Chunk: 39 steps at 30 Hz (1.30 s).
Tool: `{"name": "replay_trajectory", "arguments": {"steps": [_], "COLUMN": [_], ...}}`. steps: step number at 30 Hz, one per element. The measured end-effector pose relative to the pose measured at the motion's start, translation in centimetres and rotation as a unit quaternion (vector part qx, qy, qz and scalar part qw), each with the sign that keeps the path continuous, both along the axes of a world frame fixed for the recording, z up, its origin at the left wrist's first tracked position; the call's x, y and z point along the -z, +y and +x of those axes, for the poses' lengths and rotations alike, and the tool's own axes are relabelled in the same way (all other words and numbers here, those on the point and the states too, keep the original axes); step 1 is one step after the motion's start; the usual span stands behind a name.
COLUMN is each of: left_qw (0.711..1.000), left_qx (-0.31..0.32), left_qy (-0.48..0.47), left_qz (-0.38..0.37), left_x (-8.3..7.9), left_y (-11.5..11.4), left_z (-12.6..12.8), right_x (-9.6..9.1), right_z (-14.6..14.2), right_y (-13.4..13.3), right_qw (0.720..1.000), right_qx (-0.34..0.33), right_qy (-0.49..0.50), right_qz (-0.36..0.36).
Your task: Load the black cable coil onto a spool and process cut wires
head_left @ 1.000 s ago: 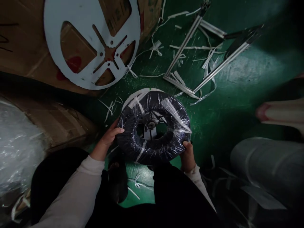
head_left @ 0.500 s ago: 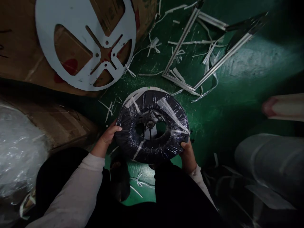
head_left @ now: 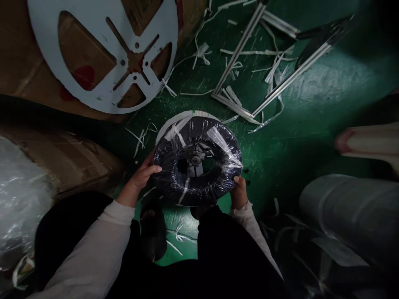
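The right hand (head_left: 239,192) has edged inward; it and the left hand (head_left: 142,176) clamp fingers on a black ring (head_left: 204,193) (crinkly, glossy, film-wrapped).

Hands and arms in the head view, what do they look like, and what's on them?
The left hand and right hand look bare, with no gloves. Plain, whitish long sleeves cover both forearms, slightly creased near the cuffs.

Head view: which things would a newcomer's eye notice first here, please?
The shiny, plastic-wrapped black ring at centre, held by the left hand and right hand, stands out first. Upper left, a large pale slotted disc covers part of a cardboard box. Upper right, a metal frame lies on the green floor among white strips.
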<state>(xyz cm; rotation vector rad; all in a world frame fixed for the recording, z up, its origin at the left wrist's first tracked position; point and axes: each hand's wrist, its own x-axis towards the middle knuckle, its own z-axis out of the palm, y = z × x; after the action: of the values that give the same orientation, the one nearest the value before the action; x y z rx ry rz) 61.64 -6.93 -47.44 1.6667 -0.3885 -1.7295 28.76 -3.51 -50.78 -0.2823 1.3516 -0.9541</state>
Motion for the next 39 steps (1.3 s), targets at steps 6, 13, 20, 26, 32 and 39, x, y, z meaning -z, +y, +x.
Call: {"name": "replay_trajectory", "arguments": {"steps": [6,13,20,26,32,39], "left_qw": [1.0,1.0,0.999,0.998,0.997,0.999], "left_qx": [0.004,-0.008,0.027,0.058,0.053,0.021], "left_qy": [0.006,0.016,0.017,-0.012,-0.038,-0.038], "left_qz": [-0.002,0.006,-0.01,-0.036,-0.039,-0.014], "left_x": [1.5,3.2,3.7,2.8,1.7,5.6], "left_y": [-0.6,-0.8,-1.2,-1.6,-2.0,-2.3], "left_z": [0.2,0.6,1.0,1.5,1.8,1.0], "right_x": [2.2,3.7,5.0,4.4,3.6,4.1], "right_z": [0.3,0.1,0.0,0.6,1.7,1.9], "right_y": [-0.5,-0.7,-0.4,-0.4,-0.7,-1.1], "right_qw": [0.999,0.999,0.997,0.997,0.999,0.996], "right_qx": [0.028,-0.017,-0.033,-0.023,-0.037,-0.091], "right_qy": [-0.014,-0.017,-0.061,-0.072,-0.036,0.014], "right_qz": [0.007,0.034,0.028,0.008,-0.016,-0.015]}}
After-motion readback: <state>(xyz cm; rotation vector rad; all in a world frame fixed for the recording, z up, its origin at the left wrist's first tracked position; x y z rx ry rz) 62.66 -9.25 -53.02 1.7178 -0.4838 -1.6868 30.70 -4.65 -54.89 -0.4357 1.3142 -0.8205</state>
